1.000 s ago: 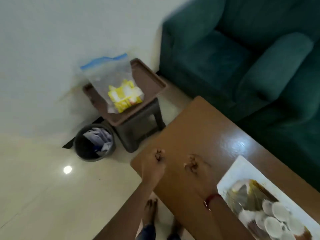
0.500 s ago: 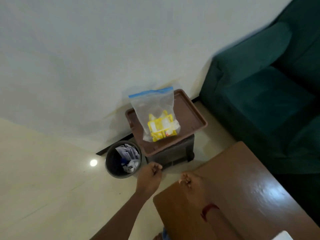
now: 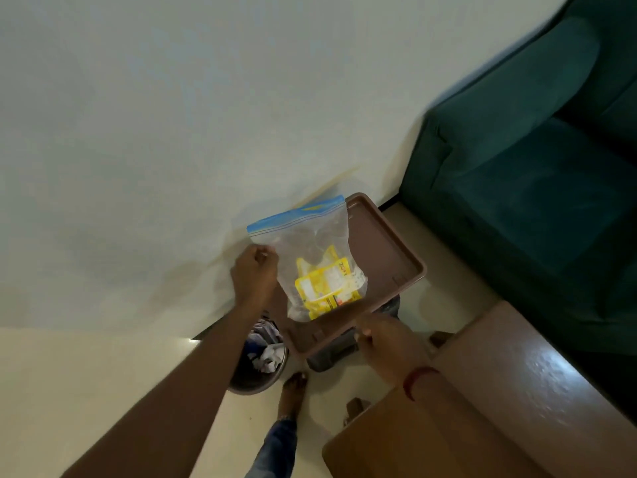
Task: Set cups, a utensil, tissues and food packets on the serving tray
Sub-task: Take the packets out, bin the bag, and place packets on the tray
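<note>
Partly, left hand (image 3: 254, 276) hides tray (image 3: 386, 246) edge.

A deep teal upholstered sofa (image 3: 537, 160) fills the upper right, set against the plain off-white wall (image 3: 172, 115). A glossy brown wooden table (image 3: 499, 408) takes the lower right corner, light glinting off its top. On the pale cream tiled floor (image 3: 86, 391) stands a round dark metal waste bin (image 3: 258, 367) holding crumpled paper and what may be wrappers, though the contents are blurred. Just beside the bin is a dark plastic stool (image 3: 334, 353), mostly hidden from above.
</note>
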